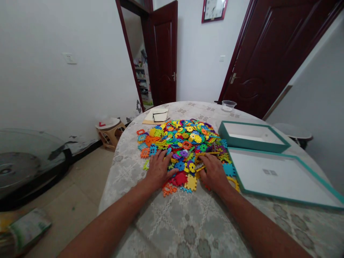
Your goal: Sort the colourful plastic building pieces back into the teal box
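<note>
A wide heap of coloured plastic interlocking pieces [185, 141] lies on the round table [188, 222]. My left hand [159, 169] rests palm down on the heap's near left edge, fingers spread flat over blue and green pieces. On the near right edge, my right hand [213, 171] lies with its fingers stretched over yellow pieces, touching a thin yellow strip [206, 154]. A red piece [180, 178] and a yellow piece [191, 182] sit between the two hands. Neither hand grips anything.
A teal box [251, 136] and its flat lid [282, 175] lie to the right. Glasses on a notebook [158, 116] and a clear cup [229, 105] stand at the far side. A small stool [110, 130] stands by the left wall, dark doors behind.
</note>
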The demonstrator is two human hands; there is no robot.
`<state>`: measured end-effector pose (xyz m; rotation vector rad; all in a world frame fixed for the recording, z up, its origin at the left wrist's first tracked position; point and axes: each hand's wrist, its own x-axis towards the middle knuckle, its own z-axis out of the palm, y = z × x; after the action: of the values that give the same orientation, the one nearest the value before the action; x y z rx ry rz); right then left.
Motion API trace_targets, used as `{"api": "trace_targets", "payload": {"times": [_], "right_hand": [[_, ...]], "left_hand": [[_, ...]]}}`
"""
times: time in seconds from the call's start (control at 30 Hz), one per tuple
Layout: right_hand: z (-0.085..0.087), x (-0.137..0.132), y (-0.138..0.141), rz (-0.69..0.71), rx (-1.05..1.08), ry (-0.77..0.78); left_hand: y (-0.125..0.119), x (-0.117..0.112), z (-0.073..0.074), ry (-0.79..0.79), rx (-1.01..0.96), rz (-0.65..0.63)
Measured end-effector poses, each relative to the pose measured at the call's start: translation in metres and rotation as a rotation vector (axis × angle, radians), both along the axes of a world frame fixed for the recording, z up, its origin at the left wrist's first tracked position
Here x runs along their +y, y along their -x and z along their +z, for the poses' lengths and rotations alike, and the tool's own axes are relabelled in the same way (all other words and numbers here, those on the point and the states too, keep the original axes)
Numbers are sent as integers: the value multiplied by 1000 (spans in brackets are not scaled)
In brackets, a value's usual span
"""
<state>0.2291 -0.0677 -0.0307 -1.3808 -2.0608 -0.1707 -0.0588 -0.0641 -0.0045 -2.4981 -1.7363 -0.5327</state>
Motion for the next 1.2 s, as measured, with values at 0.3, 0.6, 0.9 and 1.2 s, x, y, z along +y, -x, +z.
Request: {"api": "trace_targets", "payload": {"times": [0.3,0.6,0.9,1.2], "right_hand": [[-2,-3,-3,0,2,-22],[4,2,-8,-67,95,-6],[8,2,-10,-17,108,21],[16,-20,-19,154,29,82]], "left_hand": [[-49,33,7,-72,-146,82],[-22,8,40,71,-67,-233],[-20,-33,9,144,22,-301],[-46,5,6,27,-5,-355]]}}
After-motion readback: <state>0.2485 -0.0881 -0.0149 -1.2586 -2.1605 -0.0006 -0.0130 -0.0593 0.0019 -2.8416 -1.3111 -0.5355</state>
